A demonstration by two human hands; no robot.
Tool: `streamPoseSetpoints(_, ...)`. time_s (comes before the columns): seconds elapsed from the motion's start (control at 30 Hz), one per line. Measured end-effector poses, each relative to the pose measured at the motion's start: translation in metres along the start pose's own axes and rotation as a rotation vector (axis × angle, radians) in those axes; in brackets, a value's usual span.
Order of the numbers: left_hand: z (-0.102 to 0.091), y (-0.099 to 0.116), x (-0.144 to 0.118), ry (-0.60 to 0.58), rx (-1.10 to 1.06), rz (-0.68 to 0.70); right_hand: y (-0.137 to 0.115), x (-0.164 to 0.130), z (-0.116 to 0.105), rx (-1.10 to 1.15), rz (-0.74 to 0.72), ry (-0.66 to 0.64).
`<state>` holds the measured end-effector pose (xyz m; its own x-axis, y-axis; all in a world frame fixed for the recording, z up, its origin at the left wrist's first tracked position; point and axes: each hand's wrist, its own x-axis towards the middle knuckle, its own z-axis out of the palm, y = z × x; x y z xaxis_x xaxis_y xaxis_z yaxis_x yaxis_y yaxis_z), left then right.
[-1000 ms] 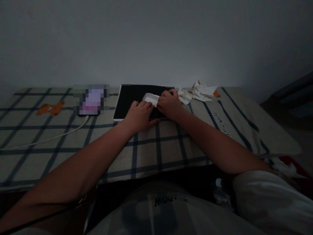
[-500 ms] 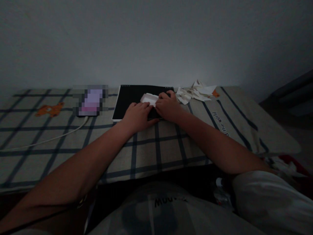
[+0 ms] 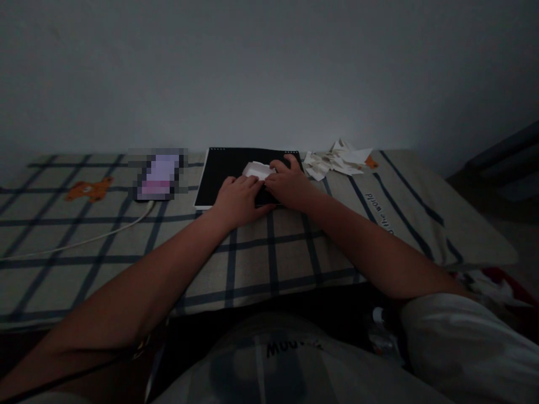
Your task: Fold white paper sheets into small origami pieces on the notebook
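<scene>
a small folded piece of white paper [image 3: 256, 170] is lying on a black rectangular pad with a white edge [image 3: 223, 175], near the pad's middle and toward its far side. the paper's long axis is running roughly left to right, tilting a little, and it is looking creased and slightly puffed, with one flap standing up off the pad; in this dim light its exact folds are not showing. the left hand [image 3: 238, 197] is lying palm down just this side of the paper, its fingertips pressing onto the near edge. the right hand [image 3: 288, 187] is coming in from the paper's right end, fingers curling over that end and pinning it; both are touching it about equally, so neither is clearly nearer. the pad is resting on a beige cloth with dark blue check lines [image 3: 295, 247], against the grey wall. just right of the pad a heap of torn white paper scraps [image 3: 337, 158] is sitting. to the left, well apart, a blurred-out phone [image 3: 158, 174] is lying with a white cable [image 3: 84, 240] trailing away, and an orange bear print [image 3: 89, 188] is showing beyond it.
</scene>
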<state>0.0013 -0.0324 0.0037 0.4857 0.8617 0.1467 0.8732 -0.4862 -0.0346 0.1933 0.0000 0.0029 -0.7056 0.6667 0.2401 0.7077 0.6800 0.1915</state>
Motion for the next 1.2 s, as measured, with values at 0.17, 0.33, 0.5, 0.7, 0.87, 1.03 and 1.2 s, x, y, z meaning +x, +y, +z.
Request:
streamPoseSetpoints(0.17,-0.002,0.002,-0.001,-0.001,0.010,-0.008,0.001,-0.002,-0.001,-0.011,-0.036,0.007)
streamPoseSetpoints(0.33,-0.001,0.001,0.000,-0.001,0.025,-0.004,0.000,-0.003,0.002,-0.045,-0.045,0.043)
streamPoseSetpoints(0.5,0.000,0.001,-0.001,0.010,0.019,-0.003,-0.002,-0.001,-0.001,-0.036,-0.009,0.021)
streamPoseSetpoints(0.7,0.001,0.002,0.000,0.012,-0.009,-0.014,-0.004,-0.001,0.000,-0.035,-0.041,0.003)
streamPoseSetpoints(0.87,0.002,-0.003,0.001,0.031,-0.032,-0.001,0.004,-0.001,-0.001,0.053,0.000,0.145)
streamPoseSetpoints(1.03,0.008,-0.016,0.002,0.040,-0.106,0.087,0.034,-0.001,0.007,0.232,0.224,0.278)
streamPoseSetpoints(1.2,0.011,-0.027,0.004,-0.017,-0.129,0.114,0.055,-0.001,0.029,0.336,0.143,0.200)
